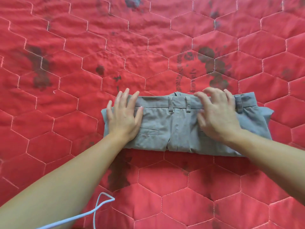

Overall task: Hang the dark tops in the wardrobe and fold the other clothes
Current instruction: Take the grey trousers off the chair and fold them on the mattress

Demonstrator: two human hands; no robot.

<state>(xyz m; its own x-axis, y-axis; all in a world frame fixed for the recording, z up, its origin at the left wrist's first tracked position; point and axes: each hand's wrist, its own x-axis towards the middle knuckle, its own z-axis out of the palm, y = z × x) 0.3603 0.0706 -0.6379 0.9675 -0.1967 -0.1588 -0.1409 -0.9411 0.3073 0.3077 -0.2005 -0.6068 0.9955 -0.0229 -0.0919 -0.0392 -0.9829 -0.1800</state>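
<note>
Head view: grey cotton trousers (175, 123), already folded into a compact block, were lain mid-way on a red hexagon-quilted bedspread (66, 63). The left hand (124, 114) was pressed flat on them and the right hand (216, 114) rested on them, fingers spread and slightly bent. No dark tops or wardrobe were shown, so remaining work could not be judged.

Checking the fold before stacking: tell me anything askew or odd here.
The grey trousers are folded unevenly: extra fabric bulges past the right edge, beyond the right hand. The left hand presses the other end flat. Dark blotches mark the red quilt.
</note>
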